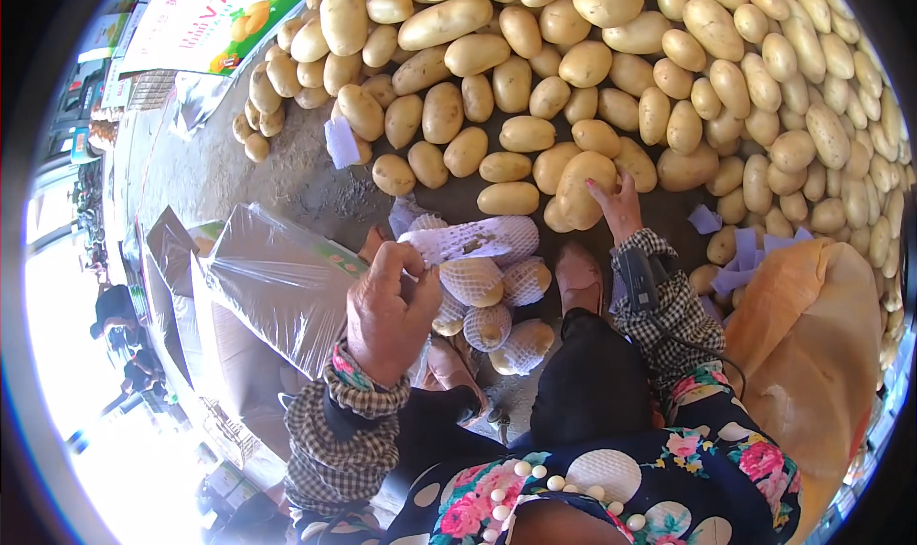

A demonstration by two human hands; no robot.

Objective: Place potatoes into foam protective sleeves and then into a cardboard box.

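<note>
My left hand (392,308) pinches one end of a white foam net sleeve (466,240), which hangs out towards the right with its body flat. My right hand (617,205) has its fingers on a large potato (586,187) at the near edge of the potato heap (573,65). Below the sleeve, between the feet, several potatoes in foam nets (487,326) lie together on the floor. Whether the large potato is lifted off those under it, I cannot tell.
At the left stands a cardboard box lined with clear plastic film (279,287). An orange-yellow sack (809,330) lies at the right, beside scraps of purple paper (745,262). A printed carton (208,22) is at the upper left. People (118,316) are at the far left.
</note>
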